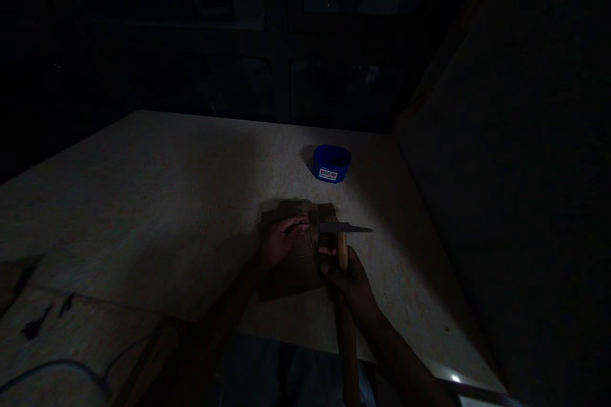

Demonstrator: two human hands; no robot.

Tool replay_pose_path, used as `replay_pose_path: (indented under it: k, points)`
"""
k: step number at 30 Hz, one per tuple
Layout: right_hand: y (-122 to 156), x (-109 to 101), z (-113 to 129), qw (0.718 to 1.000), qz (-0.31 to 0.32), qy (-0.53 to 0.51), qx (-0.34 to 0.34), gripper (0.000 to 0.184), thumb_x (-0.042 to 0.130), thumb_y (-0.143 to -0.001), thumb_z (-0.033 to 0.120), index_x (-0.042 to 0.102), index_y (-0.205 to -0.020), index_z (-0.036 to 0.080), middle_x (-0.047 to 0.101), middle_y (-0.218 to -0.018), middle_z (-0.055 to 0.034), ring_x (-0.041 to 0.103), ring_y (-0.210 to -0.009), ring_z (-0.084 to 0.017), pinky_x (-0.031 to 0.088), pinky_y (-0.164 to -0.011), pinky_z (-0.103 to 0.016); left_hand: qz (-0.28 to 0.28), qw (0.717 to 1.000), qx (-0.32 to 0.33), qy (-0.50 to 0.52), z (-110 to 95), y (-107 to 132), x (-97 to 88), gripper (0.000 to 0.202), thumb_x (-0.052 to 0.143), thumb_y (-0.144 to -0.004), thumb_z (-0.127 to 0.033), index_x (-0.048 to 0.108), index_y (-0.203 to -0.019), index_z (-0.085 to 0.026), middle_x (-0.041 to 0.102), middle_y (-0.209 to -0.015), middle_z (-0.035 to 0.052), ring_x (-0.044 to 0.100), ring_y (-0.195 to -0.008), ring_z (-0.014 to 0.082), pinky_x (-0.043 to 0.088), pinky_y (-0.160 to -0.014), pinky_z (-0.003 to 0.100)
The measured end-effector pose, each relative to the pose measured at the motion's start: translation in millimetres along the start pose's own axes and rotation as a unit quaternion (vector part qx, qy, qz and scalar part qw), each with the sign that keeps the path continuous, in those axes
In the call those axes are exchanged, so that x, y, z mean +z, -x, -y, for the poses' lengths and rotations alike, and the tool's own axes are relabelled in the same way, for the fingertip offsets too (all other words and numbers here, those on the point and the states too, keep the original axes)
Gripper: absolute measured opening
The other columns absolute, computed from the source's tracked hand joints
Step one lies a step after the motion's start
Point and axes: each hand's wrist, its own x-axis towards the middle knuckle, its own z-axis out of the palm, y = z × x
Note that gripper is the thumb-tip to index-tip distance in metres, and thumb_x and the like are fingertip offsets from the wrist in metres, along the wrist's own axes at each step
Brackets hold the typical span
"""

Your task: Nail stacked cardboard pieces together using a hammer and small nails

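My right hand (354,280) is wrapped round the wooden handle of a hammer (342,249), near its head. The dark metal head lies sideways above that hand, its thin tapered end toward the right. Beneath both hands rests a brown piece that looks like folded cardboard (296,276) on the table. At its upper left, my left hand (278,243) has thumb and fingertips drawn together, close to the cardboard's middle. Whatever they may hold is too dark and small to make out. The hammer's handle runs down past my right forearm toward the bottom edge.
Beyond the cardboard stands a blue open bin (331,165) with a white label. The pale table (200,172) meets a dark wall (501,159) on the right. A cable (62,362) and small dark pieces (37,324) lie at lower left. The light is very dim.
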Motion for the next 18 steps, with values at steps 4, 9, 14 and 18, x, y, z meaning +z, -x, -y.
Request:
replay_pose_path:
  k: [4, 9, 14, 18]
  points:
    - [-1.3, 0.6, -0.2, 1.0, 0.006, 0.02, -0.001, 0.046, 0.082, -0.069, 0.04, 0.053, -0.1, 0.024, 0.068, -0.124, -0.0052, 0.042, -0.04, -0.001, 0.032, -0.034, -0.017, 0.034, 0.999, -0.02, 0.027, 3.4, 2.6, 5.9, 0.035, 0.061, -0.09, -0.039, 0.071, -0.117, -0.021, 0.078, -0.109, 0.0062, 0.075, -0.095, 0.0213, 0.061, -0.085, 0.033]
    - [-1.1, 0.3, 1.0, 0.999, 0.005, 0.032, 0.004, 0.047, 0.081, -0.068, 0.041, 0.053, -0.103, 0.025, 0.068, -0.121, -0.0039, 0.04, -0.037, -0.001, 0.031, -0.031, -0.018, 0.033, 0.999, -0.018, -0.003, 4.5, -4.5, 6.3, 0.04, 0.06, -0.09, -0.033, 0.065, -0.127, -0.02, 0.077, -0.112, 0.0091, 0.075, -0.095, 0.0222, 0.061, -0.085, 0.035]
    - [-1.7, 1.6, 1.0, 0.998, -0.007, 0.062, -0.006, 0.047, 0.078, -0.069, 0.04, 0.054, -0.106, 0.023, 0.069, -0.099, -0.0014, 0.041, -0.04, -0.004, 0.031, -0.034, -0.019, 0.039, 0.998, 0.008, -0.04, -2.9, -5.7, 4.3, 0.038, 0.061, -0.09, -0.027, 0.065, -0.128, -0.022, 0.078, -0.106, 0.0078, 0.074, -0.102, 0.0232, 0.057, -0.094, 0.037]
    - [-5.5, 7.5, -3.9, 0.991, -0.037, 0.126, -0.021, 0.046, 0.073, -0.072, 0.042, 0.053, -0.108, 0.022, 0.063, -0.078, 0.0028, 0.042, -0.043, -0.007, 0.034, -0.037, -0.02, 0.017, 0.999, -0.006, -0.027, 0.1, -3.5, 8.3, 0.041, 0.067, -0.087, -0.028, 0.064, -0.128, -0.024, 0.078, -0.104, 0.0068, 0.073, -0.104, 0.0242, 0.055, -0.097, 0.039]
